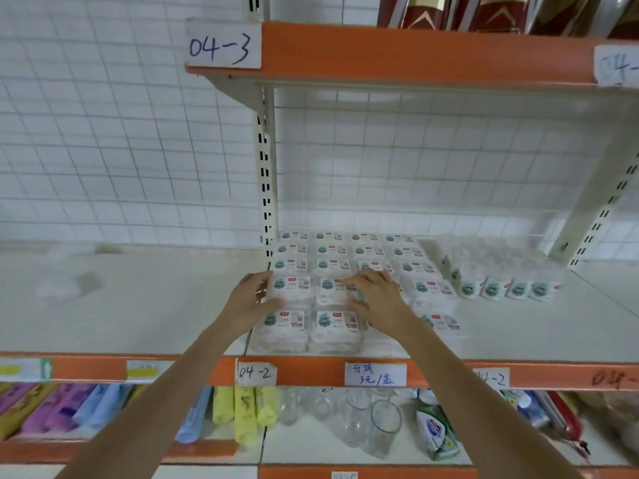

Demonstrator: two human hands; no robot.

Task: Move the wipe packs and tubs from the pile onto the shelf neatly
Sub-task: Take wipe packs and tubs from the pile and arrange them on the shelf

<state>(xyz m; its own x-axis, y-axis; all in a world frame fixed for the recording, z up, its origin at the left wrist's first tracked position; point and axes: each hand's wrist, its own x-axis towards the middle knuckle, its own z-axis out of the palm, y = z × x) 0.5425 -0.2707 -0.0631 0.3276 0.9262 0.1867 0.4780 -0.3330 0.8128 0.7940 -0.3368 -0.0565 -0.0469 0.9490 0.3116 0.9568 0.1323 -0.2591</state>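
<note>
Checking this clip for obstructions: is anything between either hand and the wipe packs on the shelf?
Nothing visible. The left hand and right hand both already rest on the grid of clear-wrapped white wipe packs laid flat on the white shelf with an orange front edge, with no other item between.

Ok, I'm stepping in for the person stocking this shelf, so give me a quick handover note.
Left hand: flat against the left edge of the wipe packs, pressing, not gripping.
Right hand: resting on top of a pack mid-grid, apparently straightening it.
Packs lie in flat rows on the shelf; a short upright row stands to their right.
Done: most of the grid placed.
Left: squaring the front rows. The pile is out of view, so remaining stock is unknown.
</note>
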